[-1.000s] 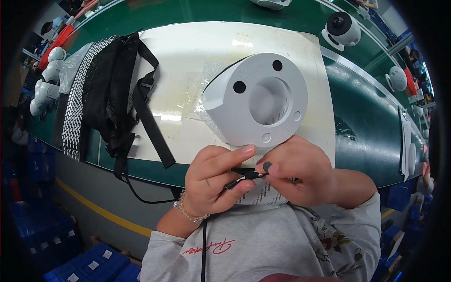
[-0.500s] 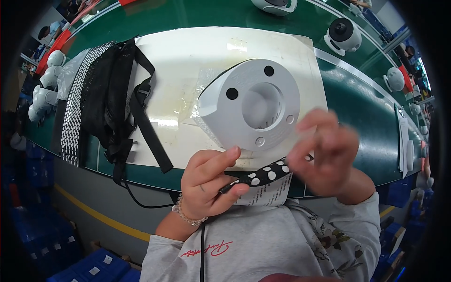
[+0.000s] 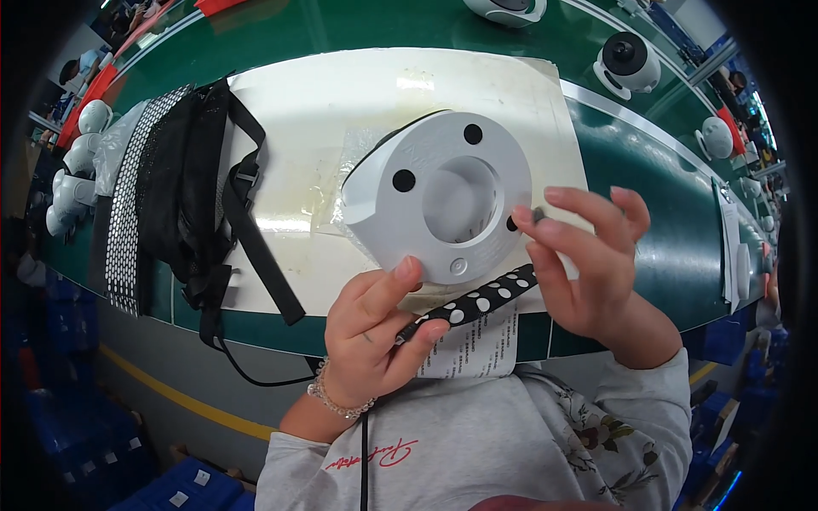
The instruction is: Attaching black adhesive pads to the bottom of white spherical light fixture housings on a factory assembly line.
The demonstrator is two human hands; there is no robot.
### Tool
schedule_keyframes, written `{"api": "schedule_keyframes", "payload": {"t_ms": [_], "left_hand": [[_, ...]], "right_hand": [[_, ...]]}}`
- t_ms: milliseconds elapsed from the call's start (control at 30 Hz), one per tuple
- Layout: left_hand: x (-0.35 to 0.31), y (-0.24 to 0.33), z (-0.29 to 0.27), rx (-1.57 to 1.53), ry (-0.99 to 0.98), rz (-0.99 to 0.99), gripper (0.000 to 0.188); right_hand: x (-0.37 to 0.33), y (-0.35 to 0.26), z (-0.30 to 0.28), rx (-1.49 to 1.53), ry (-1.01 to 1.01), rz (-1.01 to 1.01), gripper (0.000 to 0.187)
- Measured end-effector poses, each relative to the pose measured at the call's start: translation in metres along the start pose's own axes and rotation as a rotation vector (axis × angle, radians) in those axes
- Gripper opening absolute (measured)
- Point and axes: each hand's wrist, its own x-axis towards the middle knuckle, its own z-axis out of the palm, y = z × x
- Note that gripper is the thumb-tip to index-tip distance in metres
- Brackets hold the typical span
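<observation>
A white plastic device (image 3: 396,226) lies with its round underside up, a wide opening in its middle. Round black pads sit on it at the top (image 3: 473,134), at the left (image 3: 403,180) and at the right edge (image 3: 514,223); a small round recess (image 3: 458,266) shows bare near the bottom. My left hand (image 3: 371,328) grips one end of a black strip with white dots (image 3: 494,295), one finger against the device's rim. My right hand (image 3: 592,260) has its fingers spread, one tip at the right pad. I cannot make out a small dark spot between its fingertips.
Under the device lie clear bubble wrap (image 3: 351,170) and a white board (image 3: 298,102) on the green table (image 3: 648,187). A black strapped bag (image 3: 175,179) and a white-dotted sheet (image 3: 128,226) lie left. Several white camera-like devices (image 3: 626,61) stand around. A printed sheet (image 3: 477,349) is near me.
My right hand has moved from the strip up to the device's right edge, where a black pad now covers the recess. My left hand keeps hold of the strip.
</observation>
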Motion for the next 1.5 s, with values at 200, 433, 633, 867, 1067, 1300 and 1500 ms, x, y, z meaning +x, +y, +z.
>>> {"api": "schedule_keyframes", "payload": {"t_ms": [200,433,633,867,1067,1300,1500], "left_hand": [[0.000,-0.002,0.002,-0.053,0.017,0.003,0.020],[0.003,-0.002,0.002,-0.056,0.010,-0.004,0.020],[0.001,-0.001,0.001,-0.057,0.011,-0.005,0.019],[0.002,-0.002,0.004,-0.084,0.028,-0.004,0.020],[0.002,-0.002,0.004,-0.081,0.031,0.009,0.020],[0.002,0.002,0.003,-0.051,0.001,-0.039,0.020],[0.002,0.003,0.004,-0.064,0.014,-0.002,0.020]], "right_hand": [[0.009,-0.002,-0.002,0.161,-0.001,0.053,0.016],[0.030,-0.012,0.014,0.386,-0.070,0.109,0.012],[0.027,-0.018,0.011,0.199,-0.096,0.099,0.014],[0.021,-0.012,0.018,0.425,-0.060,0.121,0.014],[0.026,-0.018,0.020,0.398,-0.031,0.139,0.014],[0.012,-0.021,0.019,-0.023,0.106,-0.038,0.009],[0.005,-0.021,0.007,-0.189,-0.013,-0.129,0.028]]}}
